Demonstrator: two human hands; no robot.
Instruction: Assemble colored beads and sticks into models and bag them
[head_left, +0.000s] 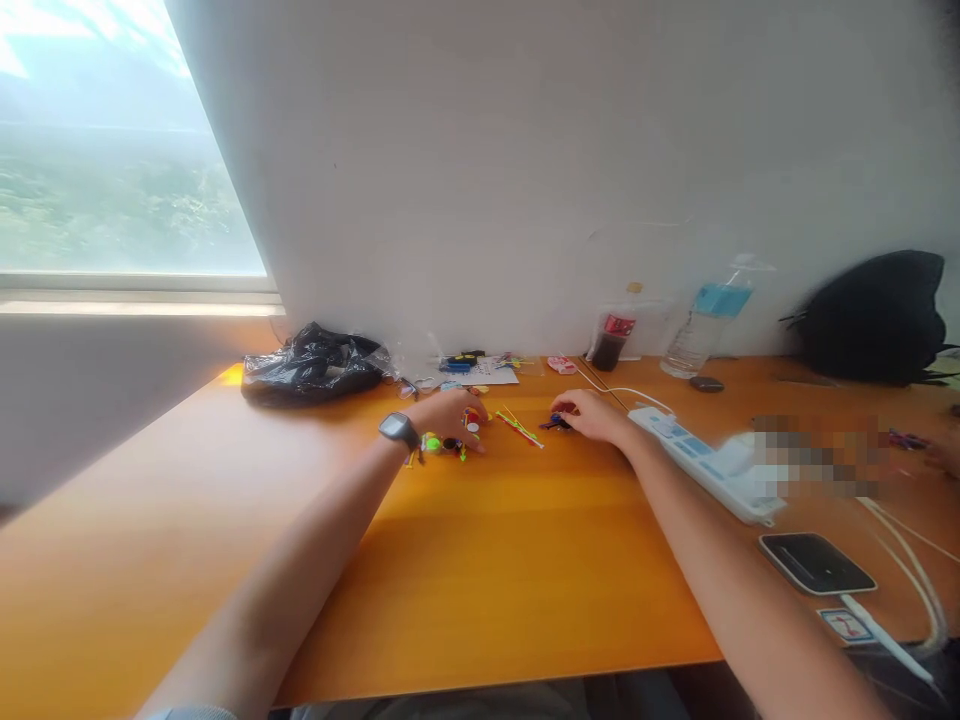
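My left hand (pixel 454 412), with a dark watch (pixel 397 428) on its wrist, reaches over a cluster of small coloured plastic pieces. Its fingers are apart, with a red and white piece (pixel 472 424) showing between them. A bright green round piece (pixel 432 443) lies just below the palm. My right hand (pixel 583 412) is curled over small dark blue pieces (pixel 555 424) on the table, its fingertips closed on them and partly hiding them. Between my hands lie several thin yellow and red sticks (pixel 519 427).
Behind are a black plastic bag (pixel 315 365), a printed sheet (pixel 487 373), a cola bottle (pixel 611 342) and a water bottle (pixel 697 325). To the right lie a white power strip (pixel 705 462), cables and a black-topped device (pixel 817 562). Another person's hand (pixel 946 445) shows at the right edge.
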